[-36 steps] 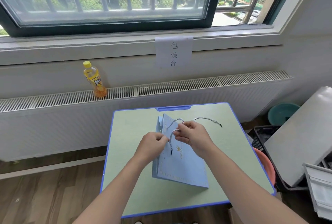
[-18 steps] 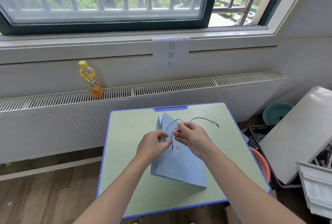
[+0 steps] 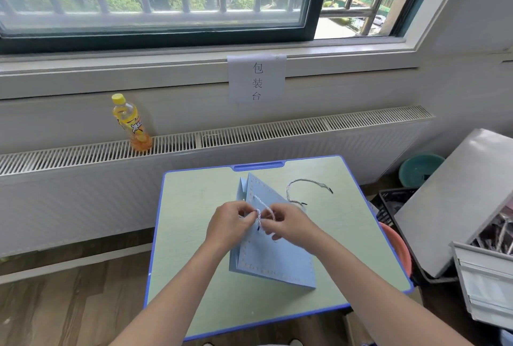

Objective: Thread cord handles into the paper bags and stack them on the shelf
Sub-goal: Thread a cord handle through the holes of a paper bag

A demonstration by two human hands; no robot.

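Note:
A light blue paper bag (image 3: pixel 280 257) lies flat on the small green table (image 3: pixel 194 234), its open top toward the window. A white twisted cord (image 3: pixel 261 205) comes out of the bag near its top and loops between my hands. My left hand (image 3: pixel 230 225) pinches that cord at the bag's left side. My right hand (image 3: pixel 288 225) pinches the same cord just to the right, its fingers curled over the bag. A second loose cord (image 3: pixel 305 187) with dark tips lies on the table to the right of the bag.
An orange drink bottle (image 3: pixel 130 123) stands on the radiator grille (image 3: pixel 249 134) behind the table. A grey board (image 3: pixel 455 201), a dark crate (image 3: pixel 388 204), a teal basin (image 3: pixel 419 169) and a pink basin (image 3: pixel 397 248) crowd the floor at right. A paper sign (image 3: pixel 256 77) hangs under the sill.
My hands have drawn the cord into a small loop between them over the bag. The second cord now lies alone on the table, apart from my right hand.

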